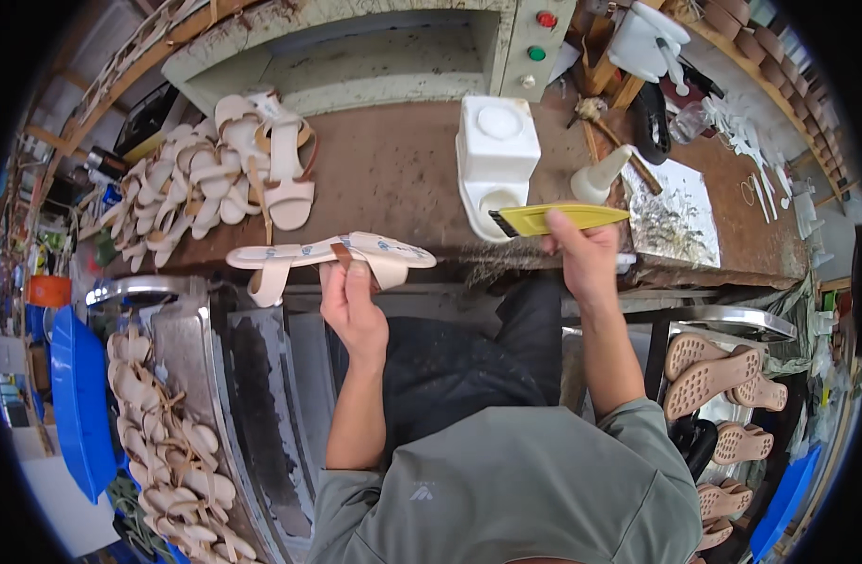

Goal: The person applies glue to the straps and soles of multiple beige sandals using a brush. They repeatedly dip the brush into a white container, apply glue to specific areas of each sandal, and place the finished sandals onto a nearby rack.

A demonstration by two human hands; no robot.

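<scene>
Left hand (352, 305) pinching a cream sandal upper (332, 256) above the counter (393, 169). Right hand (584, 256) closed on a yellow brush (555, 219), near the white glue pot (496, 160).

A sandal pile (215, 179) lies on the workbench (393, 169), left of the glue container (495, 160).

A worn brown workbench (403, 179) is seen across the middle of the view, stained and scuffed, with a pale green machine housing (356, 47) set at its far edge. Wooden shelving (121, 75) is placed along the left wall. Blue plastic bins (78, 395) are stood on the floor at left and lower right. Even daylight is cast over everything.
</scene>
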